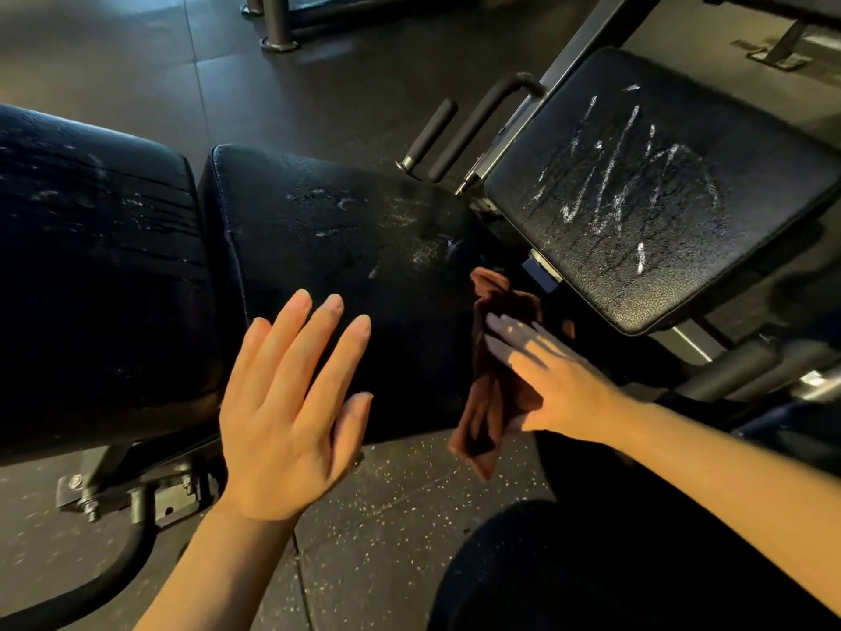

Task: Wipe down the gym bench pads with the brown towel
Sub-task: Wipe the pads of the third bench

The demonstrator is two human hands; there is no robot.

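At far left a dark, cracked vinyl pad [91, 248] shows faint pale smears and long horizontal splits in its skin. A narrow gap separates it from the middle pad [346, 248], a rounded-corner cushion of the same dark, slightly glossy vinyl, dotted with small whitish flecks and droplets. Under both, a metal bracket [113, 491] with bolts sits above the speckled rubber floor [400, 503].

The left hand [291, 412] hovers flat over the near edge of the middle pad, fingers straight and slightly spread, holding nothing. Whether it touches the vinyl cannot be told.

Right of it, the brown towel [489, 403] lies crumpled along the middle pad's right edge, soft and folded, its lower end hanging past the pad toward the floor. The right hand [546, 375] presses on it with straight fingers laid flat across the cloth.

Farther right, a separate tilted pad [660, 189] of pebbled black vinyl carries white streaks and looping smears. Beside its left edge stand two foam-covered handles [432, 134] on a grey steel frame [573, 52].
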